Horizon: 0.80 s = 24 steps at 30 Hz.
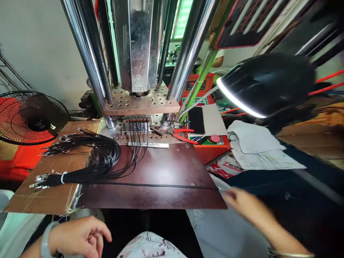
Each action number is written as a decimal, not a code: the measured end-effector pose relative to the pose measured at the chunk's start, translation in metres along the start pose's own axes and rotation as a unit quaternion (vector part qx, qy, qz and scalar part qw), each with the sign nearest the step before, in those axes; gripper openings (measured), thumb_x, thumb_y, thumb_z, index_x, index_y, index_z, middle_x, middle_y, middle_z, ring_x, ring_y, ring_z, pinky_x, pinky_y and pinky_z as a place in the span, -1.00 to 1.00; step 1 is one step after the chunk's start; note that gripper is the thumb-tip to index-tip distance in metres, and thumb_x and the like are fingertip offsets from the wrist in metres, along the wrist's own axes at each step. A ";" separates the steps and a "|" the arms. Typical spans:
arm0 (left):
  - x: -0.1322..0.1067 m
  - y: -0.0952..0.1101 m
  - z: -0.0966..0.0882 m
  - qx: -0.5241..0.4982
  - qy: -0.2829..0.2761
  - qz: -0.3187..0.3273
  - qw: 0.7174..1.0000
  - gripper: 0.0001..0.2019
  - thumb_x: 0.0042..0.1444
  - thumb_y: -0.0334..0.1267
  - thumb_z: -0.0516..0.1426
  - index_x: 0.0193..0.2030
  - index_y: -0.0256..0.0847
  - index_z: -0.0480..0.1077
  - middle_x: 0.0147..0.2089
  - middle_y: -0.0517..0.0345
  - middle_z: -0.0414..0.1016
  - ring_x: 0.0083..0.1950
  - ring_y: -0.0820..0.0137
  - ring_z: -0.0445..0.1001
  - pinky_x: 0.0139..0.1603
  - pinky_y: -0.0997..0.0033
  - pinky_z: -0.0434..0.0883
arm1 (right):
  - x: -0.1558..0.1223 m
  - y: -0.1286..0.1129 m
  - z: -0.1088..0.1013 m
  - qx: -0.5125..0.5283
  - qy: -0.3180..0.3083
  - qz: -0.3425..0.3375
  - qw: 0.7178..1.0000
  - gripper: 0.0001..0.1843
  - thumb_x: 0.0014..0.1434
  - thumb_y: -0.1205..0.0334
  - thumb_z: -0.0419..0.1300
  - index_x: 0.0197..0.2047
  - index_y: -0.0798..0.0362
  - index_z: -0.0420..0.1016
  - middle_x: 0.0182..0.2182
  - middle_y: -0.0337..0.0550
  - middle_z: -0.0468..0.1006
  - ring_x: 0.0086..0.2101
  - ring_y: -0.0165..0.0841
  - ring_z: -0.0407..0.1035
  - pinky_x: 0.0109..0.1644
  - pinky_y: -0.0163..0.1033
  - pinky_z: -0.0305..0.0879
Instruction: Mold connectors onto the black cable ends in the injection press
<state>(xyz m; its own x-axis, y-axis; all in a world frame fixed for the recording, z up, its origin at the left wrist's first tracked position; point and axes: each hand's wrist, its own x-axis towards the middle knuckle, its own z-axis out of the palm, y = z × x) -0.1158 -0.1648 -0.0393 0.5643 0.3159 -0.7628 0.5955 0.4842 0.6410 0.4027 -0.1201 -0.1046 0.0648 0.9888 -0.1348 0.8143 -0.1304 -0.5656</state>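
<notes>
A bundle of black cables [88,175], bound with a white tie and with metal connectors at its left end, lies across the left of the brown board [166,165]. From it one thin black cable [161,185] stretches straight to the board's right edge. There my right hand [242,202], smeared by motion, has its fingers pinched at that cable's end. Low on the left, in front of the cardboard, my left hand [80,234] hangs with nothing in it, index finger out and the others loosely curled. Several cable ends sit in the fixture [137,123] under the press plate [142,106].
Red-handled pliers [185,136] and a phone [196,120] lie right of the fixture, near a red button [215,138]. A black lamp [268,84] overhangs the right side. Cloths [255,136] lie below it. A fan [34,118] stands left. Steel columns [86,61] flank the press.
</notes>
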 end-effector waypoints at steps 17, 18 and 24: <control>0.129 -0.072 -0.012 -0.558 0.407 0.338 0.640 -0.62 -0.22 0.01 0.41 -0.26 0.00 0.46 -0.22 0.29 0.60 -0.05 0.23 0.54 -0.08 0.27 0.54 | -0.029 -0.039 0.168 0.776 0.022 0.114 0.620 -0.45 -0.32 -0.16 0.52 -0.50 0.05 0.39 -0.57 -0.18 0.54 -0.54 -0.34 0.39 -0.44 -0.26 0.27; 0.130 -0.074 -0.010 -0.560 0.411 0.343 0.632 -0.62 -0.22 0.00 0.41 -0.29 -0.03 0.44 -0.25 0.29 0.59 -0.09 0.25 0.54 -0.10 0.26 0.54 | -0.029 -0.037 0.169 0.775 0.018 0.116 0.621 -0.45 -0.32 -0.15 0.53 -0.51 0.05 0.38 -0.57 -0.17 0.55 -0.53 -0.34 0.39 -0.43 -0.26 0.28; 0.128 -0.064 -0.003 -0.549 0.422 0.351 0.631 -0.60 -0.20 -0.03 0.42 -0.36 -0.14 0.35 -0.37 0.26 0.52 -0.32 0.37 0.51 -0.19 0.30 0.54 | -0.029 -0.034 0.169 0.762 0.015 0.123 0.636 -0.44 -0.31 -0.20 0.51 -0.47 0.05 0.42 -0.54 -0.15 0.56 -0.51 -0.34 0.40 -0.39 -0.24 0.33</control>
<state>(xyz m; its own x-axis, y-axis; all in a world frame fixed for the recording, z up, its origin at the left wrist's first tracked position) -0.0838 -0.1532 -0.1781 -0.3120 0.8642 -0.3948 -0.6475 0.1107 0.7540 0.2755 -0.1565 -0.2187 0.1125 0.9228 -0.3685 -0.7245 -0.1776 -0.6660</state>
